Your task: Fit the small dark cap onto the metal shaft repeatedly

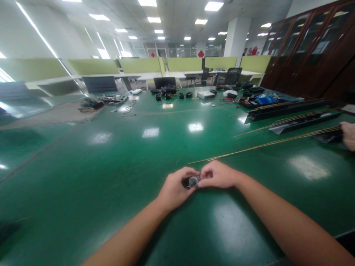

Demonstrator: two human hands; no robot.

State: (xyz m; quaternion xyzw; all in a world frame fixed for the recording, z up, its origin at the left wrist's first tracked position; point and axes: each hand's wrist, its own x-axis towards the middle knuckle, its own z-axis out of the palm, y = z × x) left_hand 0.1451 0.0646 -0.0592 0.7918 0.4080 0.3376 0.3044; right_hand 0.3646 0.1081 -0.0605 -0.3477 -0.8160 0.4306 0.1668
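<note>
Between my hands, just above or on the green tabletop (119, 166), is a small dark device with a round silvery face (193, 181); its exact kind is too small to make out. My left hand (175, 187) wraps round its left side, thumb below and fingers over the top. On the right side my right hand (217, 175) pinches at its edge, thumb and forefinger close together. Whatever lies between those right fingertips is hidden. Thin brass-coloured rods (249, 148) lie on the table just beyond my right hand.
Black metal channels (291, 111) with more rods lie at the right, where another person's hand (348, 136) shows at the edge. Along the far side sit small black boxes (167, 96), a white box (205, 95), cables and a blue bundle (265, 99). Chairs stand behind.
</note>
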